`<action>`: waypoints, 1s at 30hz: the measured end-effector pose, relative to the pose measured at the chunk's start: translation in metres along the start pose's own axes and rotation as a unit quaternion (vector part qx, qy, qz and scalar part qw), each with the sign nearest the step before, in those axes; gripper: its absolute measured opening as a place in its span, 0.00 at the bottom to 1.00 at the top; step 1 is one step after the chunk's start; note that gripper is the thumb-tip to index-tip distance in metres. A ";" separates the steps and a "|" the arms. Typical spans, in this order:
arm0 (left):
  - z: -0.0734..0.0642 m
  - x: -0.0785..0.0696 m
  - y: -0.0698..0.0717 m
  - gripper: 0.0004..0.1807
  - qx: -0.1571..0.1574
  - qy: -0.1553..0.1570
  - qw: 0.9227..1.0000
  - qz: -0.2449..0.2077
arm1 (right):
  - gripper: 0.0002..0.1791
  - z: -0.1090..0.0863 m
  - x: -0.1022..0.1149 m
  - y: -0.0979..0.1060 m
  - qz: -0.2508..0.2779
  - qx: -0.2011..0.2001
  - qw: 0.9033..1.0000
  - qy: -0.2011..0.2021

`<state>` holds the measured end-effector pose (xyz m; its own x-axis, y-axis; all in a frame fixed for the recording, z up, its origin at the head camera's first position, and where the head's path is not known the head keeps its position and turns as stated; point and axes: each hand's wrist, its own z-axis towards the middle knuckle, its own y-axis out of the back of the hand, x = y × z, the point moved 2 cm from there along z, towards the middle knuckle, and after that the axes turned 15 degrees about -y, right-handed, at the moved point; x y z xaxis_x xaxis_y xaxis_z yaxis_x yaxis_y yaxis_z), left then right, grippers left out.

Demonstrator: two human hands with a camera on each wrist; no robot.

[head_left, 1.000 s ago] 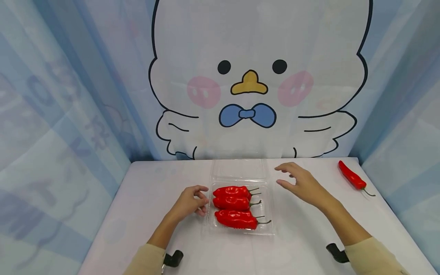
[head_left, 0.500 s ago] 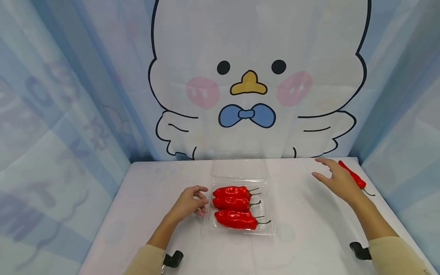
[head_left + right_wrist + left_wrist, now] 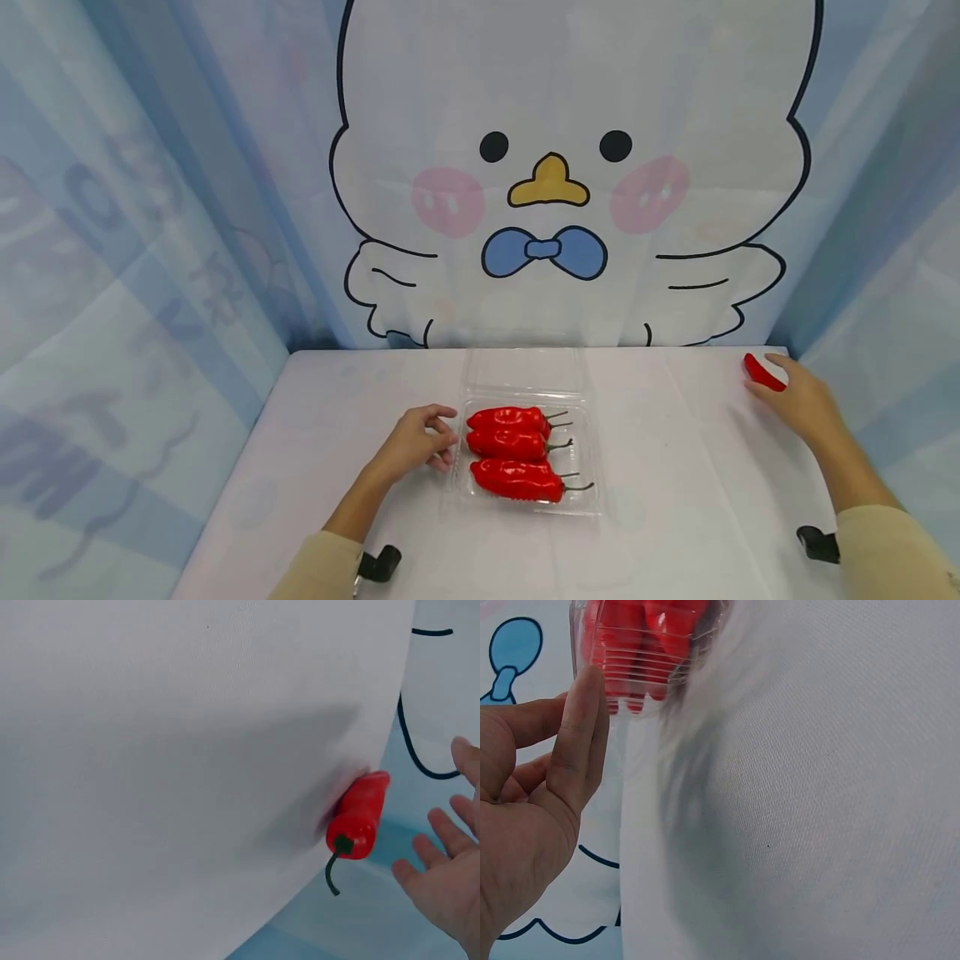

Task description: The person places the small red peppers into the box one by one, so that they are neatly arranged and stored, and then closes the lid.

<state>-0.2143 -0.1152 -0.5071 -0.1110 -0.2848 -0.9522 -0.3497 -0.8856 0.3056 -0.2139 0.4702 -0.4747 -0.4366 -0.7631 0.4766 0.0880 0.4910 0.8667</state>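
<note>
A single red chili pepper (image 3: 763,373) with a green stem lies near the table's far right corner. Over it hovers my right hand (image 3: 802,400), thumb and fingers apart on either side; the right wrist view shows a gap between the spread fingers and the pepper (image 3: 358,817). Several red peppers (image 3: 513,481) lie side by side in a clear plastic clamshell box (image 3: 583,500), stems to the right. My left hand (image 3: 412,442) is at the box's left wall, fingers loosely bent and gripping nothing. Its fingertips look close to the box; whether they touch it I cannot tell.
The box's clear lid (image 3: 525,371) is folded back toward the far edge of the white table (image 3: 675,500). Behind stands a curtain (image 3: 551,308) with a cartoon chick, and blue-white curtains (image 3: 112,333) close in both sides.
My right hand has moved right, from beside the box to over the lone pepper, covering its stem end. The left hand and the box have stayed in place.
</note>
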 end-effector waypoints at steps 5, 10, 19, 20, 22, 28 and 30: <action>0.000 -0.002 -0.003 0.24 0.007 -0.003 1.000 -0.005 | 0.45 0.008 -0.020 0.002 -0.023 0.004 1.000 -0.009; 0.002 -0.001 -0.002 0.24 0.003 -0.004 1.000 -0.012 | 0.50 0.017 -0.036 -0.006 -0.040 0.034 0.998 -0.043; 0.001 0.001 0.000 0.24 0.006 -0.005 1.000 -0.007 | 0.46 0.016 -0.047 -0.028 -0.016 0.021 0.996 -0.080; 0.001 0.001 0.000 0.24 0.005 -0.006 1.000 -0.006 | 0.45 0.015 -0.046 -0.029 -0.012 0.017 0.997 -0.081; 0.001 0.001 0.001 0.23 0.003 -0.007 1.000 -0.005 | 0.43 0.014 -0.044 -0.030 -0.009 0.007 0.997 -0.081; -0.001 0.001 0.001 0.24 0.003 -0.007 1.000 -0.004 | 0.37 0.011 -0.042 -0.032 -0.015 -0.017 0.997 -0.076; 0.000 0.001 0.001 0.24 0.003 -0.009 1.000 -0.003 | 0.37 0.009 -0.042 -0.032 -0.012 -0.021 0.997 -0.073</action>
<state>-0.2144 -0.1169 -0.5075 -0.1253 -0.2735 -0.9537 -0.3550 -0.8852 0.3006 -0.2067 0.4901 -0.5240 -0.5652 -0.7031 0.4314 0.1116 0.4530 0.8845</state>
